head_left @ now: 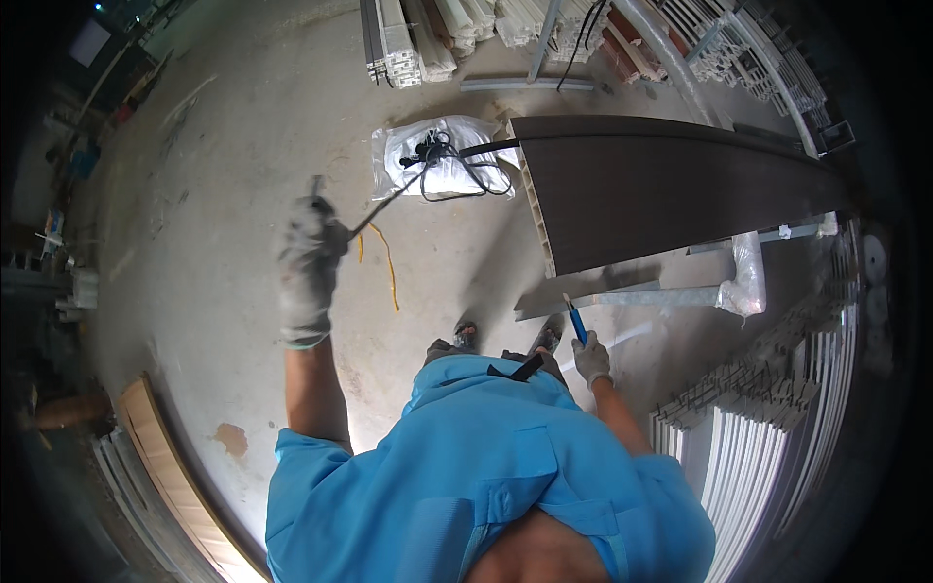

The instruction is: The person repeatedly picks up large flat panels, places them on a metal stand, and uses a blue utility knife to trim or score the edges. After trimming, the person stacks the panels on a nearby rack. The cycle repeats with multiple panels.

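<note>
My left hand (313,262), in a grey-white work glove and smeared by motion, is raised over the floor at the left. It is closed on a thin black strip (391,202). That strip runs from the hand to a black tangle on a white plastic-wrapped bundle (452,126). Low beside my right leg, my gloved right hand (591,360) grips a blue utility knife (578,323), its tip pointing up toward the panel. A long dark brown panel (671,194) with a hollow ribbed end lies ahead on the right, and another black piece (491,148) meets its near-left corner.
Metal stand legs, partly wrapped in plastic (743,277), support the panel. A yellow strip (391,267) lies on the concrete floor. Stacked profiles (418,44) stand at the back, white panels (743,457) at the right, and a wooden board (175,466) at the lower left.
</note>
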Demonstrator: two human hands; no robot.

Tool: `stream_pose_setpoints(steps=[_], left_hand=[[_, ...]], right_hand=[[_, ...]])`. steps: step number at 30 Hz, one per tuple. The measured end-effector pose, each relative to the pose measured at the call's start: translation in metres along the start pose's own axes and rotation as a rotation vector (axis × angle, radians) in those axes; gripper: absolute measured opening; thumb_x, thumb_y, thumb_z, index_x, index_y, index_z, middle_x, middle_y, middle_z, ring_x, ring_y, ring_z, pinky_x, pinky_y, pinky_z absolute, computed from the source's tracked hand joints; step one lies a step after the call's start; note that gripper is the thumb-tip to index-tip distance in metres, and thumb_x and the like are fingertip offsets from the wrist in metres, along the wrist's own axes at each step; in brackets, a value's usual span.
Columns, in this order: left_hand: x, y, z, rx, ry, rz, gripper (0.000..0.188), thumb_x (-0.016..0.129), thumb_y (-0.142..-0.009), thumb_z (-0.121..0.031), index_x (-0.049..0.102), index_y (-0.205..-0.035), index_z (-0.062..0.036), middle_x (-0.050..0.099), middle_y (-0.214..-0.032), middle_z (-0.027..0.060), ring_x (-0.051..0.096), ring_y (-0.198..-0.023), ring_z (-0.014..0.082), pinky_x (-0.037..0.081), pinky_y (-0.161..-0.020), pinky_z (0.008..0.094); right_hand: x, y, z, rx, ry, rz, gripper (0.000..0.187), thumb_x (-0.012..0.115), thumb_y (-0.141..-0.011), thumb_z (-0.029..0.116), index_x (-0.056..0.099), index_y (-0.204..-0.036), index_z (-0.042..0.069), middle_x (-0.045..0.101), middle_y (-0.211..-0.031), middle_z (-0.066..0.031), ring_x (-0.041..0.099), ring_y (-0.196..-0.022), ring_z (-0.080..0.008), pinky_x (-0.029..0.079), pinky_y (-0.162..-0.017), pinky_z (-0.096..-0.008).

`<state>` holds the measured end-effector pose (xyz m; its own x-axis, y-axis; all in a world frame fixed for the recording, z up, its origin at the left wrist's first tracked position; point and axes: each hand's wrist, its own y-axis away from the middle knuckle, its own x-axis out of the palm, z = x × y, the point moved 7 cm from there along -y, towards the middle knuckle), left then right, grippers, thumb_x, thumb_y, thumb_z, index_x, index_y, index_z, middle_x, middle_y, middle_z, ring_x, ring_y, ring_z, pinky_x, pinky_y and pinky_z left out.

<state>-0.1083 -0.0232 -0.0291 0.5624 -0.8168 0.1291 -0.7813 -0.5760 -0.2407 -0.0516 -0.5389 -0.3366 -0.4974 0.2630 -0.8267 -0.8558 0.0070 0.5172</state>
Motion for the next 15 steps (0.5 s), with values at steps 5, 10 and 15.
stream_pose_setpoints(steps=[5, 10, 15], left_hand=[[-0.019, 0.025, -0.195, 0.453, 0.922, 0.526, 0.025, 0.061, -0.098, -0.035, 0.064, -0.097, -0.0099, 0.057, -0.073, -0.0009, 0.044, -0.054, 0.0089, 0.035, -0.058, 0.0278], [-0.01, 0.023, -0.199, 0.724, 0.347, 0.06, 0.026, 0.059, -0.099, -0.031, 0.062, -0.103, -0.0055, 0.062, -0.078, 0.0069, 0.055, -0.058, 0.0151, 0.042, -0.045, 0.0284], [0.068, 0.039, -0.093, 0.356, -0.172, 0.309, 0.013, 0.07, -0.089, -0.003, 0.064, -0.101, -0.0017, 0.064, -0.085, 0.0054, 0.061, -0.07, 0.0134, 0.051, -0.061, 0.0274]], right_hand=[[-0.026, 0.033, 0.106, -0.339, -0.258, -0.074, 0.035, 0.071, -0.085, 0.036, 0.059, -0.104, 0.009, 0.068, -0.088, -0.0186, 0.066, -0.084, -0.0416, 0.05, -0.075, -0.0501], [-0.076, 0.098, 0.272, -0.597, -1.04, 0.395, 0.03, 0.07, -0.093, 0.03, 0.063, -0.108, 0.005, 0.059, -0.077, -0.0006, 0.058, -0.068, -0.0134, 0.049, -0.064, -0.03], [-0.171, 0.168, 0.338, -0.89, -1.476, 0.444, 0.043, 0.068, -0.096, 0.028, 0.057, -0.128, 0.001, 0.058, -0.082, -0.0002, 0.053, -0.068, -0.0056, 0.047, -0.062, -0.0236]])
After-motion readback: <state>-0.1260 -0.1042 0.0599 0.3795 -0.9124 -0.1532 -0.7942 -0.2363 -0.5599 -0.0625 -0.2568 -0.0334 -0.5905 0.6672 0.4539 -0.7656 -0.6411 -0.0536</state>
